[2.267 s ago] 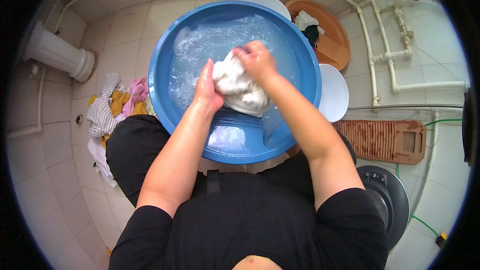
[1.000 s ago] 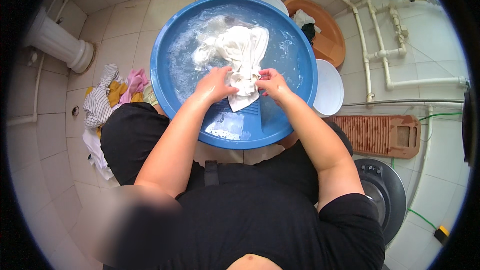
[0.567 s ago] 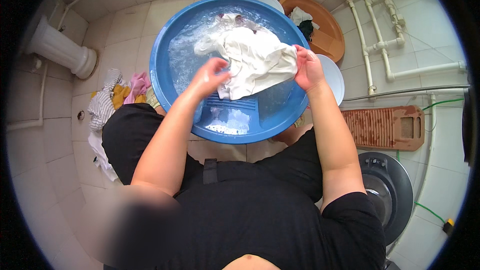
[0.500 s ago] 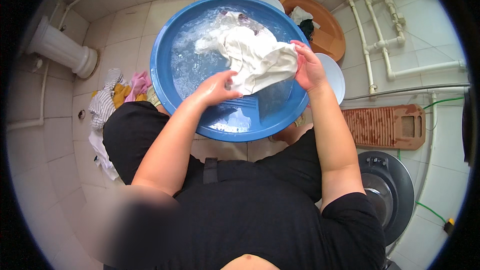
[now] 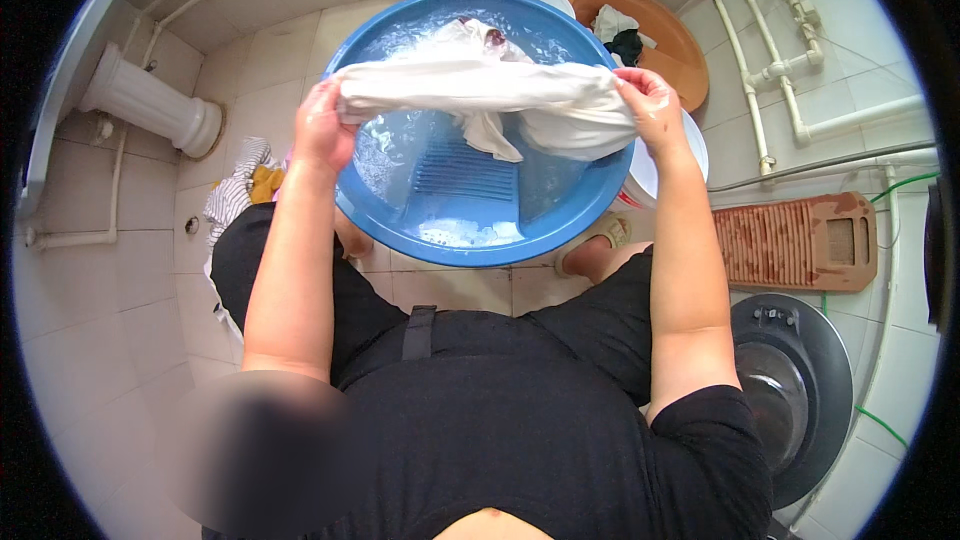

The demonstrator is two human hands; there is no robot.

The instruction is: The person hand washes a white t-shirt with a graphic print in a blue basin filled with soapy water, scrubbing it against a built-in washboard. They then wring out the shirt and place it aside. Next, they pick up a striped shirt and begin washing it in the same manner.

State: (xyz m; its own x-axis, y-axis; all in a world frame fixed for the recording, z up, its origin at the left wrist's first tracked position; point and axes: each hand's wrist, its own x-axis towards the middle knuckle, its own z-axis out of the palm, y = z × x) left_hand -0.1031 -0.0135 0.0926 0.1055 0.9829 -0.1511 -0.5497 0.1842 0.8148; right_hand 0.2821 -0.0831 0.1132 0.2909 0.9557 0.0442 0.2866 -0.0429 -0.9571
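Lying far left: striped cloth (image 5: 238,185) and yellow cloth (image 5: 266,183) heaped beyond my knee, out of the water; I judge these are left to do.
Left hand (image 5: 325,130): clamped on one end of the white cloth (image 5: 450,88), above the tub's left rim.
White cloth: drawn out sideways between my hands over the blue tub (image 5: 490,252), its folds hanging near the ribbed slope (image 5: 462,175). More white fabric lies in the sudsy water behind; whether it is the same piece, I cannot tell. Spread out now, but probably only part-way washed.
Right hand (image 5: 650,105): pinching the other end, by the right rim.
Orange basin (image 5: 680,20): holds white and dark pieces; done or waiting, I cannot tell.
Brown washboard (image 5: 765,245): blotched, lying unused, well apart from my hands.
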